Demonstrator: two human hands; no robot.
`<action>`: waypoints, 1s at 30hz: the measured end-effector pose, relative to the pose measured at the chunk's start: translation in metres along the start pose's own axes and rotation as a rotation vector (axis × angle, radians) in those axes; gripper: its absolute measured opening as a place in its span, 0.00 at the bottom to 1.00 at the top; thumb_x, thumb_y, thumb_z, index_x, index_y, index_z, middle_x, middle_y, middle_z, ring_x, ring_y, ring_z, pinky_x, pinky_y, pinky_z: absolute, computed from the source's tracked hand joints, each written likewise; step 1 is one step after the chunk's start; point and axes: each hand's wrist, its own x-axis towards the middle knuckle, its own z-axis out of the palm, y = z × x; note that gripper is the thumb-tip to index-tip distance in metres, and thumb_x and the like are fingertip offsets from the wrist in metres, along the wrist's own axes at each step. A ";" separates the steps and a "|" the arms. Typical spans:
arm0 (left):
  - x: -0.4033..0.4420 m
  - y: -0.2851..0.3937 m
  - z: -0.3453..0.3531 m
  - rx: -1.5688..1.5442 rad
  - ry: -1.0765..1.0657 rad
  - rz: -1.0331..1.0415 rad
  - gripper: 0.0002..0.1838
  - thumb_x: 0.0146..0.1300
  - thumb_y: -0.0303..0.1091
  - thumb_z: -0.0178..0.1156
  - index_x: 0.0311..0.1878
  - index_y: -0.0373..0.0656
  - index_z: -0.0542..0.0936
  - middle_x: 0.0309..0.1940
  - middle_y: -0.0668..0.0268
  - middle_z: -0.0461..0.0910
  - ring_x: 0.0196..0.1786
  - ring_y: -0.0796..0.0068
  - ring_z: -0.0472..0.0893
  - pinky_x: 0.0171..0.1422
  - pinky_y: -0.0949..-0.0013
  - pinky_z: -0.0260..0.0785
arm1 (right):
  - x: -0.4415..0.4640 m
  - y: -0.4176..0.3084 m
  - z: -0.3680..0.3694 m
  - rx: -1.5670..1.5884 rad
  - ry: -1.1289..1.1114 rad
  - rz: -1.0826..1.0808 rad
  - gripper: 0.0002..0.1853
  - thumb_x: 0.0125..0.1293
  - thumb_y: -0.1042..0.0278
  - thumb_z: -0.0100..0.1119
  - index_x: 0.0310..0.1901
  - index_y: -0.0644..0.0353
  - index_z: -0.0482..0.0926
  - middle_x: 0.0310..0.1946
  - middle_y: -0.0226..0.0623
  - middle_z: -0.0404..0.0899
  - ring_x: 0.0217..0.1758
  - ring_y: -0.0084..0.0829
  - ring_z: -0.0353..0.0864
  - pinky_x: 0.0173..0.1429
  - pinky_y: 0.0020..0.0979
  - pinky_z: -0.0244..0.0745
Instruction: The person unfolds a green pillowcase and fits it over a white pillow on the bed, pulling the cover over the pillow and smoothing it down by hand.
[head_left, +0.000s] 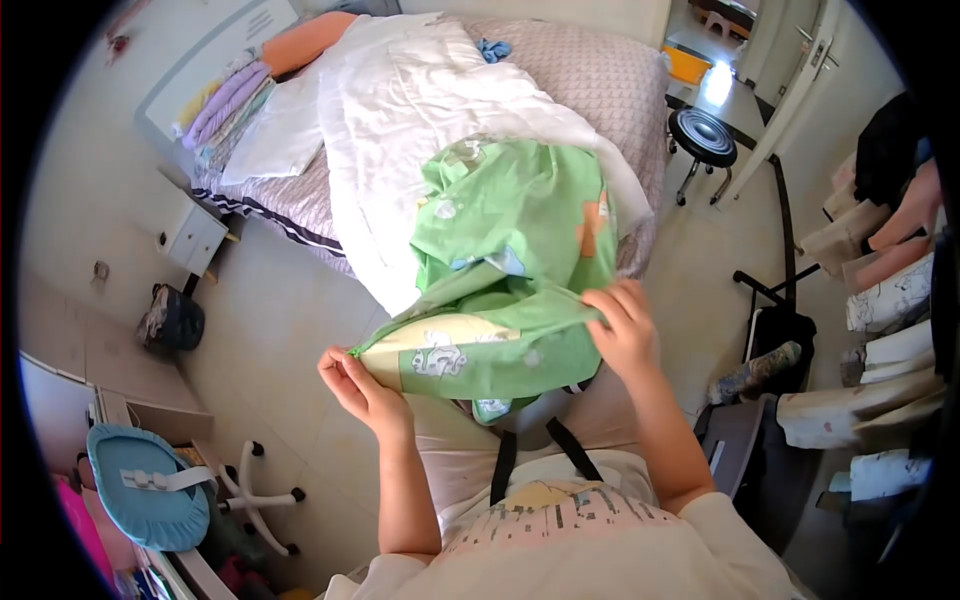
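Observation:
A green duvet cover (515,215) with cartoon animal prints lies bunched over the foot of the bed and hangs toward my lap. My left hand (365,395) pinches one corner of its edge between thumb and fingers. On the other side, my right hand (622,325) grips the same edge, its fingers closed on the fabric. Between both hands the edge is stretched, showing a pale yellow patch with a white animal figure. Under and beyond the cover, a white quilt (400,110) is spread across the mattress.
The bed (590,80) has a patterned sheet, with folded bedding (228,105) by the headboard. Left are a white nightstand (192,238), a dark bin (172,318) and a blue-covered chair (150,500). A round black stool (702,137) and hanging clothes (890,300) stand right.

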 end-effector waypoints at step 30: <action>-0.009 0.002 0.017 0.726 -0.146 0.490 0.04 0.58 0.21 0.60 0.30 0.40 0.76 0.31 0.62 0.76 0.37 0.61 0.73 0.43 0.61 0.65 | 0.086 0.054 0.005 1.274 0.098 1.152 0.10 0.68 0.66 0.58 0.44 0.64 0.80 0.40 0.32 0.82 0.41 0.25 0.81 0.45 0.27 0.76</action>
